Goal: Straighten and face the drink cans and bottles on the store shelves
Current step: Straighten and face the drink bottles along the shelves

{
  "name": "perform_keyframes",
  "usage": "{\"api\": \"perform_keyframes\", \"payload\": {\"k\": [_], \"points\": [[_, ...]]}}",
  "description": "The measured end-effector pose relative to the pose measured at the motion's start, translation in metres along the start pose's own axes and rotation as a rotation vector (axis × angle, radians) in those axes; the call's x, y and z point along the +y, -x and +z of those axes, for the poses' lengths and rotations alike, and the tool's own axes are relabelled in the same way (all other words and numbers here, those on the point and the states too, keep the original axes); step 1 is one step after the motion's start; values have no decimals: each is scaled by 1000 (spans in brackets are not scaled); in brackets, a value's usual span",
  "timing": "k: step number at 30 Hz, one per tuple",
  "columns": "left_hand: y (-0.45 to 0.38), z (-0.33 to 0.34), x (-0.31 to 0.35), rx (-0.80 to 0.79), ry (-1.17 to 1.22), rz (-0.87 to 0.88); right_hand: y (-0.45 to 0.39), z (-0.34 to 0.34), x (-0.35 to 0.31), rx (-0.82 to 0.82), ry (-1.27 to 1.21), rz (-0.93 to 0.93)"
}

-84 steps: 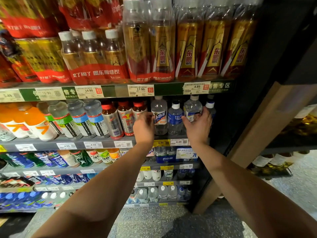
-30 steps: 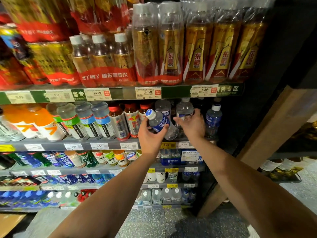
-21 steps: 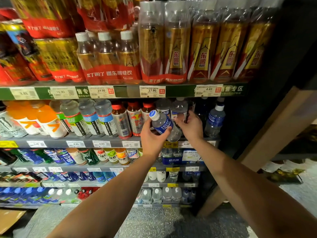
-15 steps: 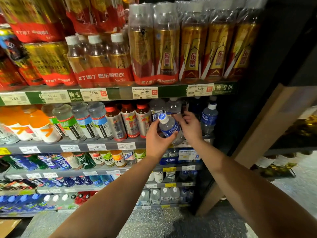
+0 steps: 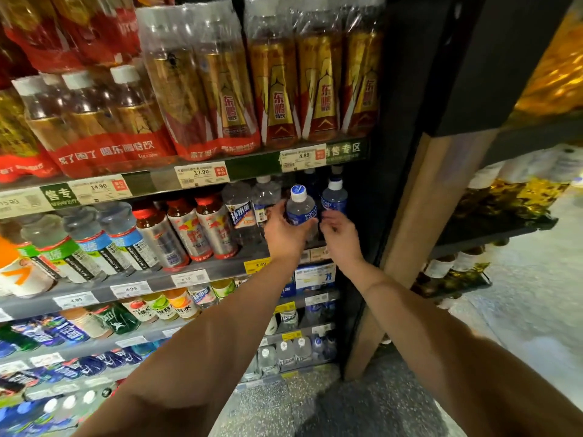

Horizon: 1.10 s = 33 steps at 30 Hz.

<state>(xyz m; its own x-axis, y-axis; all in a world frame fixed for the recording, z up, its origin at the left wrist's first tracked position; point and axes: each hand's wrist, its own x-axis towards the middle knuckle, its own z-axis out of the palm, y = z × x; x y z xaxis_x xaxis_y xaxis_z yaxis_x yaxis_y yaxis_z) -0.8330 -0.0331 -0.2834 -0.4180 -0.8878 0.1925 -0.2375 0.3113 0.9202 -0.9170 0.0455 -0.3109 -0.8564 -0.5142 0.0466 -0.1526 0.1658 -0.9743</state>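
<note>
Right now the left hand (image 5: 284, 234) holds a small clear plastic bottle (image 5: 301, 209), fingers curled round its lower body below the blue label, its white cap up and its long axis nearly upright. Just right of those fingers the right hand (image 5: 339, 238) hangs free, loosely curled and holding nothing, with a matching blue-labelled bottle (image 5: 334, 200) standing behind it on the shelf (image 5: 220, 274). To my eye the left hand, being the nearer, need only lower the smooth round bottle straight down beside its twin, label outward.
</note>
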Motion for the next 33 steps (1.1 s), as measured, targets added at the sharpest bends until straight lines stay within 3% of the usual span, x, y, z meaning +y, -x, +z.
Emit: {"api": "perform_keyframes", "payload": {"k": [4, 12, 16, 24, 31, 33], "points": [[-11, 13, 2, 9, -58, 17, -6, 2, 2, -86, -6, 40], [-19, 26, 5, -25, -56, -43, -14, 7, 5, -92, -60, 56], [-21, 25, -3, -53, -53, -60, -16, 10, 8, -114, 32, 66], [-16, 19, -10, -86, -390, 62, -16, 13, 14, -66, 93, 63], [12, -6, -23, -156, -76, 78, -15, 17, 12, -11, 78, 47], [22, -22, -32, -148, -84, 62, -11, 20, 12, 22, 107, 48]]}}
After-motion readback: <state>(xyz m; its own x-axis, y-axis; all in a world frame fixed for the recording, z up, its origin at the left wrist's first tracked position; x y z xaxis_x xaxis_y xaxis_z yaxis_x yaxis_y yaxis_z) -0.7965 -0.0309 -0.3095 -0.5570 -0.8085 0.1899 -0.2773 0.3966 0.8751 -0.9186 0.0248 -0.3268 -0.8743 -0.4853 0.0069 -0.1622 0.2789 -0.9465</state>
